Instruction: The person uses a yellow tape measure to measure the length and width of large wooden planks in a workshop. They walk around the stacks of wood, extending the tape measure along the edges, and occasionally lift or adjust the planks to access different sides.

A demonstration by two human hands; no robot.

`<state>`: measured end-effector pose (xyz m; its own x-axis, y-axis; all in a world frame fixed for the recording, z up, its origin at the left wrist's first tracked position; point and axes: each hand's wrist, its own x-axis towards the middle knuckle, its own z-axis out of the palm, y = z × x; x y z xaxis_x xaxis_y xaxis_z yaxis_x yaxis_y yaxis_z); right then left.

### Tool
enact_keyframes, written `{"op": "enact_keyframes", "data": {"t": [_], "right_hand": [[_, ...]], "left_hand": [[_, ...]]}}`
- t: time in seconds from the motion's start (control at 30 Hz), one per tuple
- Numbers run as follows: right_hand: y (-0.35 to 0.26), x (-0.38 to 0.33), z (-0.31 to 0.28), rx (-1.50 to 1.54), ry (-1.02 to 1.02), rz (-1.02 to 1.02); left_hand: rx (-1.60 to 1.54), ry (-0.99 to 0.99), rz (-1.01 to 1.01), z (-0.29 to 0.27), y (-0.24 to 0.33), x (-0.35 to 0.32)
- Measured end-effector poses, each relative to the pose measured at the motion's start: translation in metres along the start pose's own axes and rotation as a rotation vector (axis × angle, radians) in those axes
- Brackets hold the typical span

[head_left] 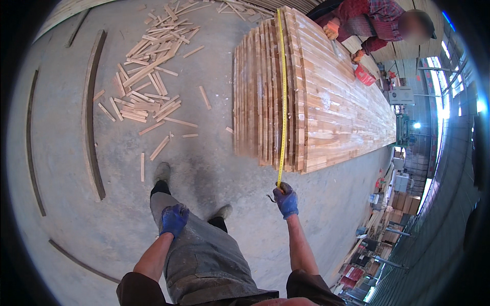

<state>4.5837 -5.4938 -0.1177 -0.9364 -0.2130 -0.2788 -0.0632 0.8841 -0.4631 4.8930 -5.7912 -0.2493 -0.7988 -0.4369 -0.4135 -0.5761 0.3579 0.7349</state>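
The right hand [286,200], in a blue glove, is just beyond the near corner of a large stack of wooden panels [347,112], its fingers clenched around the near end of a yellow tape measure [284,92]. A dark strap [270,198] hangs beside the hand. The tape stretches in a nearly straight line away from the person, along the layered edges of the stack, to its far end; whether it touches the wood all the way cannot be told. The broad face of the uppermost panel is made of joined strips with whitish smears.

The left hand [174,219], also in a blue glove, rests against the grey apron [204,260] over the person's leg. Its fingers are curled, and I cannot tell whether they grasp anything.

Across the stack, a co-worker in a plaid shirt [385,18] has two hands in orange gloves at the panel's far side, one near a red container [364,75].

To the left, many loose wood scraps [148,104] lie scattered on the concrete floor [127,204], with a long beam [91,117] well apart from the stack
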Motion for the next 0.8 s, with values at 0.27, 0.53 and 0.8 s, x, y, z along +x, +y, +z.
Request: {"op": "enact_keyframes", "data": {"t": [0.27,0.53,0.8], "right_hand": [[-0.006,0.009,-0.001,-0.012,0.005,0.030],[-0.008,0.015,-0.007,-0.060,0.017,0.041],[0.000,0.018,-0.010,-0.057,0.019,0.027]], "left_hand": [[0.035,0.000,-0.033,-0.005,0.007,0.005],[0.082,0.009,-0.023,0.004,0.007,0.009],[0.052,0.020,-0.014,0.000,0.022,0.018]]}}
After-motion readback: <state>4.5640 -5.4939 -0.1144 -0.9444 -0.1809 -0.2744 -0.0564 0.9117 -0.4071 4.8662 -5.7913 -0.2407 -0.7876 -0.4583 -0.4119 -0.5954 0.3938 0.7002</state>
